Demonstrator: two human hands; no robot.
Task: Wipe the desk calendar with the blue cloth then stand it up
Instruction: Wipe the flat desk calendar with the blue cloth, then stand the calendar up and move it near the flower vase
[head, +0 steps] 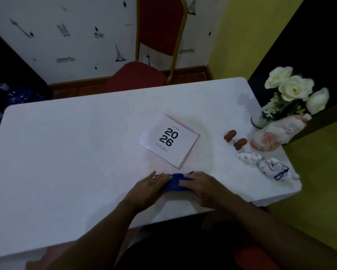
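Both hands, left hand (152, 185) and right hand (199, 187), are pressing flat, fingers extended, on the bunched blue cloth (174, 183) near the white table (66, 152) edge, while beyond, the white 2026 desk calendar (169, 140) is lying flat, seemingly neither wiped nor stood up.

The room is dim, with dark corners at far left and far right. The white table (66, 152) is the brightest surface, evenly and softly lit from above, without glare. Faint shadows fall beside the vase of white flowers (292, 90) at far right and under the forearms at the near edge. The picture is slightly soft throughout. Wide-angle distortion bends the table edges and splays the walls outward.
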